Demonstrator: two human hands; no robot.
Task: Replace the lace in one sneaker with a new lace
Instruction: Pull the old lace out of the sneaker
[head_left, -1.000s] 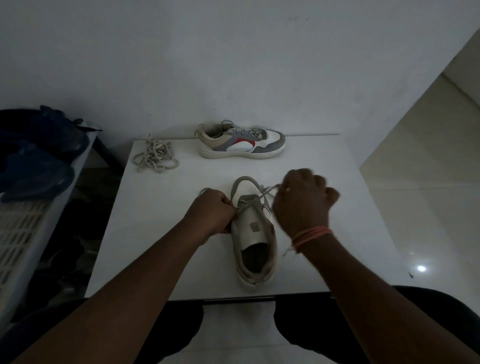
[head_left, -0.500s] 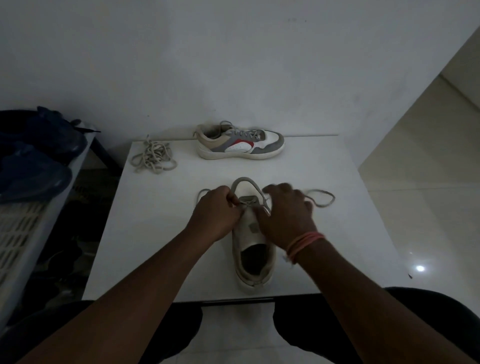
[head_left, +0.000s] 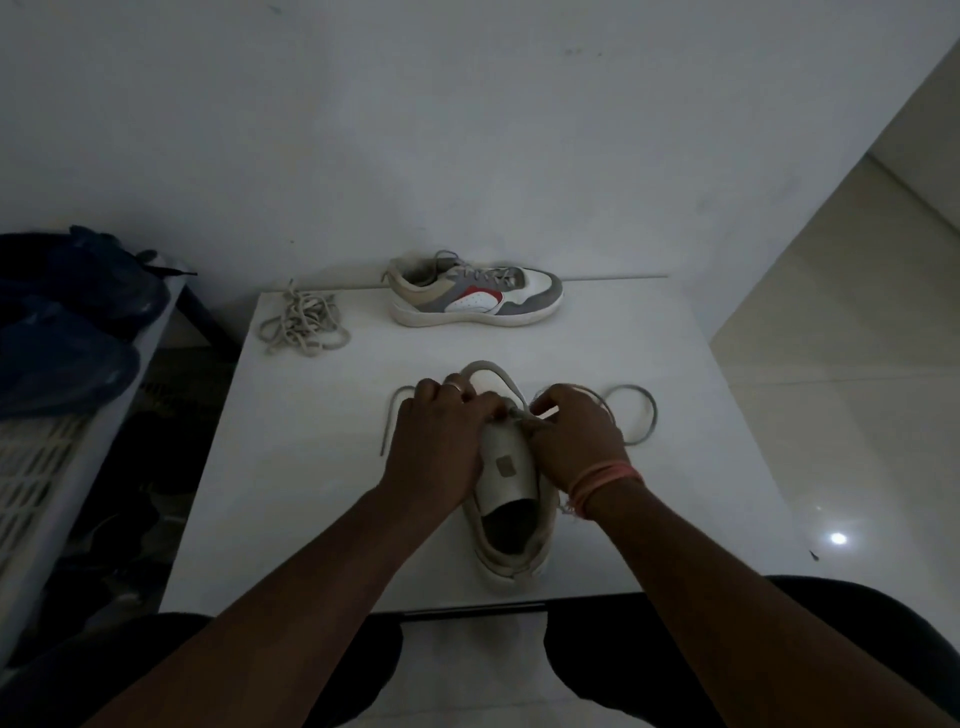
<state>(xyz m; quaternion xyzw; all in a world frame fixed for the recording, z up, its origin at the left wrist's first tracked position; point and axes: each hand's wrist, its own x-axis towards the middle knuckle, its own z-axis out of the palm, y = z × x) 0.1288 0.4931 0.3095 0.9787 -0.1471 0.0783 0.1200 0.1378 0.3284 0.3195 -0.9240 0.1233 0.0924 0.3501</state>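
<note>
A pale sneaker (head_left: 509, 519) stands on the white table (head_left: 311, 493) with its heel toward me. My left hand (head_left: 441, 436) grips its left side near the tongue, with its fingers at the lace. My right hand (head_left: 576, 436) pinches the grey lace (head_left: 644, 415) over the eyelets. One lace end loops out to the right on the table, the other trails left. A loose bundled lace (head_left: 304, 325) lies at the table's far left corner.
A second sneaker (head_left: 475, 296), grey, white and red, lies at the far edge by the wall. A slatted rack (head_left: 36, 467) with dark blue bags (head_left: 67, 322) stands left of the table. Tiled floor opens to the right.
My right hand has come back down from the right onto the sneaker's eyelets. The lace end now lies in a loop on the table to the right.
</note>
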